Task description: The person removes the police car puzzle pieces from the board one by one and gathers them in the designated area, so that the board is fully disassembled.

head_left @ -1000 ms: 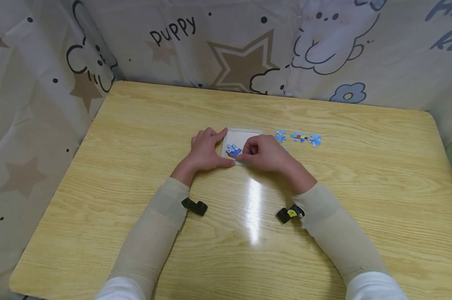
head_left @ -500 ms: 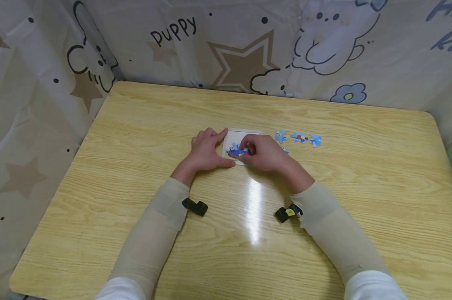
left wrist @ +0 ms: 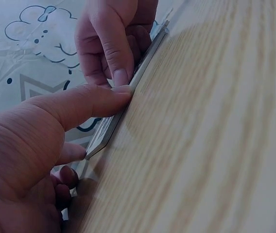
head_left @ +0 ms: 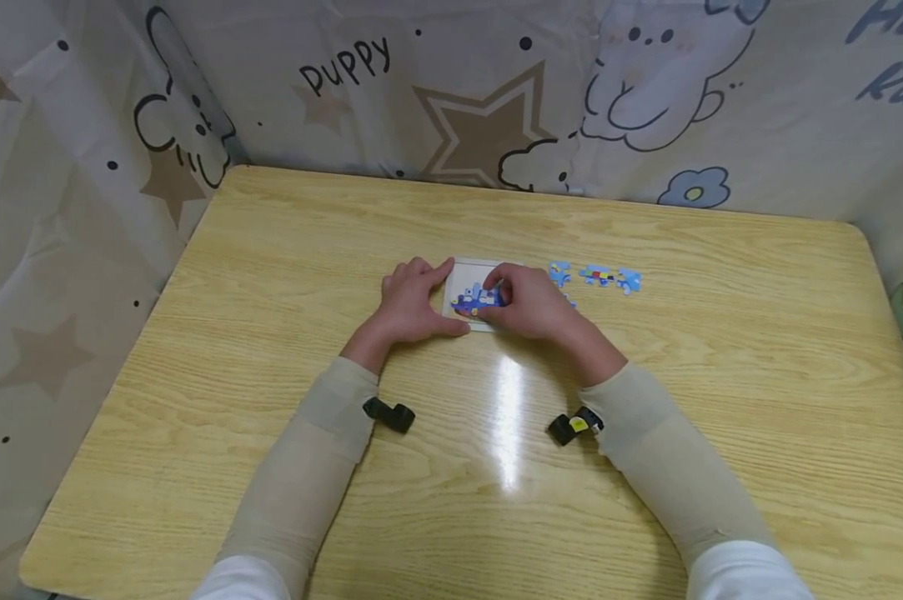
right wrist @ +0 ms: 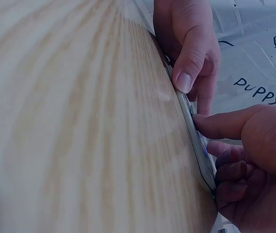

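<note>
Desk (head_left: 721, 358) is wood-grain, smooth and pretty glossy, bright glare at 6 o'clock from the smooth-looking tray (head_left: 472, 273). Backdrop (head_left: 436, 50) at 12 looks like creased cloth; beige sleeves (head_left: 297, 471), matt fabric.

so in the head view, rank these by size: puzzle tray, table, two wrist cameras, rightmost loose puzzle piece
1. Table
2. Puzzle tray
3. Left wrist camera and right wrist camera, too alike to rank
4. Rightmost loose puzzle piece
</note>
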The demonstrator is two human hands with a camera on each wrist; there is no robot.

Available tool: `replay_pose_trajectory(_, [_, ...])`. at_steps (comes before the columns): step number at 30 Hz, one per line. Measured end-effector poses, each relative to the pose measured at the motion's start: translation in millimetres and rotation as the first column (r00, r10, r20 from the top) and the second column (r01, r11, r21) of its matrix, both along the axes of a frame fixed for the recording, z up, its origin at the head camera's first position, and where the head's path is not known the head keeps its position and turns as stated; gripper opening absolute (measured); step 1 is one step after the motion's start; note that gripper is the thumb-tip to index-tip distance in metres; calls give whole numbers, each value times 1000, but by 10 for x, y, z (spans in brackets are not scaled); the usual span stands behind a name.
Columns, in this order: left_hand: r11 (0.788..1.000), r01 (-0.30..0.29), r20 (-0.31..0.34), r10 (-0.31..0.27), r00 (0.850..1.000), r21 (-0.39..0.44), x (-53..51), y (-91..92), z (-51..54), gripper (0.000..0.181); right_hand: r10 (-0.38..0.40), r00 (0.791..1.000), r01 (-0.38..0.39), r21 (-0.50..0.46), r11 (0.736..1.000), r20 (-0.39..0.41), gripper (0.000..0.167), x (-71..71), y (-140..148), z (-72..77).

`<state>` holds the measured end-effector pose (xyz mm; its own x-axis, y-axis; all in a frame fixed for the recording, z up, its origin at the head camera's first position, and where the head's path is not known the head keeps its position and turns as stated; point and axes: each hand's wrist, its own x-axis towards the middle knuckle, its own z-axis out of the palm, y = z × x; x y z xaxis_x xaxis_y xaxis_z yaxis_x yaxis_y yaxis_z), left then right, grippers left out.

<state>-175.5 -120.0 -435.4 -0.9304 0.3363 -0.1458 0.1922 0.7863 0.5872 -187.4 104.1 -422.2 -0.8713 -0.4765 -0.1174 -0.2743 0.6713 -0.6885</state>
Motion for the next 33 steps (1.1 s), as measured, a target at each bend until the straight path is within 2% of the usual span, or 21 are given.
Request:
replay_pose_trajectory(12, [1000,-3,10,3,1000,4,2,7,-15,108,37,999,-38,30,999,27,27,-7,1,-16])
replay_pose_trajectory(21, [1000,5,7,-5,1000,5,1,12,2,108,97,994,-96,20,995,-47,27,14,64,30])
replay_pose_trajectory(33, [1000,0,25,0,1000,-17,2,-1,-3,109,38,997,-40,-19,999,-74,26,130,442,133])
